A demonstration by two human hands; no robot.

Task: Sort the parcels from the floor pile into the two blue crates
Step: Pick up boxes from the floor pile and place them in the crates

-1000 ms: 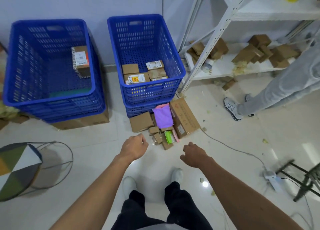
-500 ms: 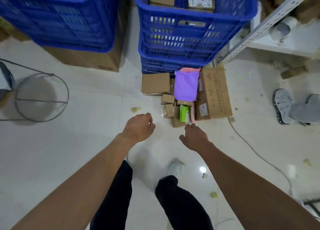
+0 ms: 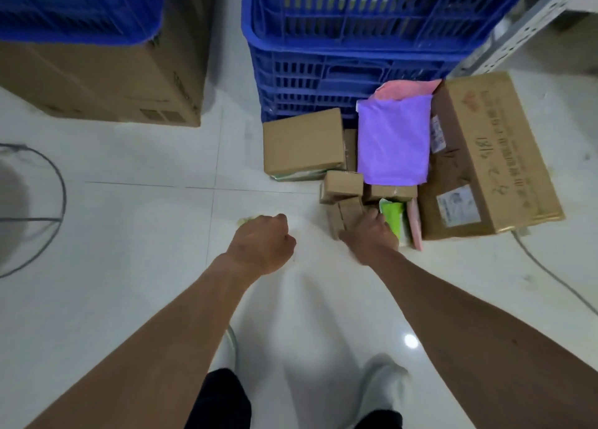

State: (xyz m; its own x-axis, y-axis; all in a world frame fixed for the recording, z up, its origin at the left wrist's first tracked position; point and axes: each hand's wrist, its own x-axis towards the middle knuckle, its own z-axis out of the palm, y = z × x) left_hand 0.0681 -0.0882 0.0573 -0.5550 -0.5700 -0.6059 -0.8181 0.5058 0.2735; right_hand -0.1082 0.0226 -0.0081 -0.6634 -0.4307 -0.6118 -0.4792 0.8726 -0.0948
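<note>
the right hand point(image 3: 369, 236) lies on the near edge of the parcel pile point(image 3: 343, 185), over a small brown box point(image 3: 348, 213). its fingers are hidden under the hand, so i cannot tell whether it grasps the box. the left hand point(image 3: 262, 244) is clenched on nothing, above the tiled floor point(image 3: 145, 234) at nine o'clock from the right.

a green packet point(image 3: 394, 213) stands just beside the right hand at one o'clock, with a thin pink parcel point(image 3: 415, 220) next to it. at twelve a purple mailer point(image 3: 393, 144) leans over more small boxes, a pink mailer point(image 3: 407, 89) behind it. a mid-size carton point(image 3: 304, 142) lies at eleven and a large labelled carton point(image 3: 485, 157) at two.

the stacked blue crate point(image 3: 356, 40) rises right behind the pile. the other blue crate point(image 3: 74, 8) sits at ten o'clock on a big cardboard box point(image 3: 106, 79). a cable point(image 3: 550, 273) trails at three.
</note>
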